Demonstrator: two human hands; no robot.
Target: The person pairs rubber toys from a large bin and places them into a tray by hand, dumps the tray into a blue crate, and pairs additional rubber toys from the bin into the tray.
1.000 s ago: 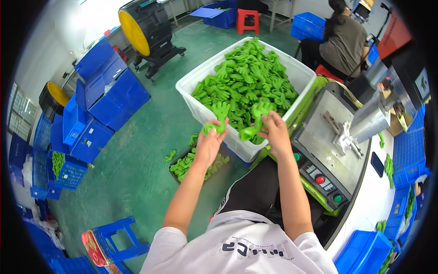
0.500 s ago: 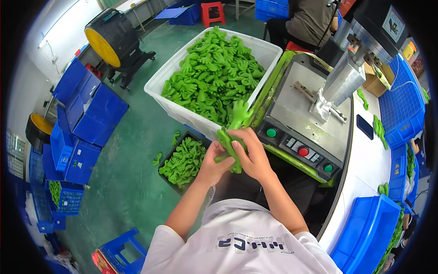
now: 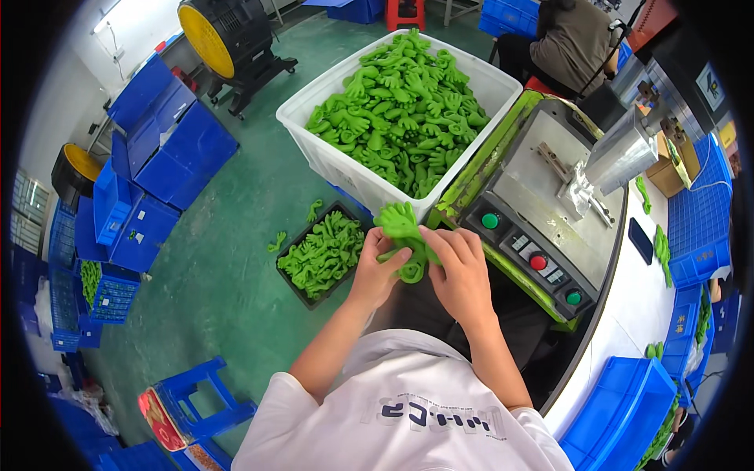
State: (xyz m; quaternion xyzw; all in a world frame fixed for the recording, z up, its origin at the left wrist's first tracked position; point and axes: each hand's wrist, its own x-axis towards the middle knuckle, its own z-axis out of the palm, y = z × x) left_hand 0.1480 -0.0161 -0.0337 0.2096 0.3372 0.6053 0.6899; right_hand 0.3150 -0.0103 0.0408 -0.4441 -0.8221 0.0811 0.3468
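In front of my chest, between my two hands, is a bright green rubbery piece shaped like a small hand [image 3: 399,223]. Its spread fingers point away from me, and a rounded end with a hole shows lower down. My left hand [image 3: 377,271] grips its left side, thumb across the front. Closed against the right side is my right hand [image 3: 459,267], its fingertips bent around the edge. Whether a second piece is among my fingers I cannot tell. Just beyond, a white bin [image 3: 330,161] holds a heap of similar green pieces.
A black tray [image 3: 292,284] of green pieces stands on the floor to the left. At right is a press machine [image 3: 542,212] with green and red buttons. Beside it a white table [image 3: 620,314] carries a phone [image 3: 641,240] and blue bins [image 3: 628,416]. A person [image 3: 569,51] sits beyond.
The green piece has been drawn closer and turned, its fingers now bunched upright between my hands. My right hand has shifted to its right side. The whole view has swung slightly.
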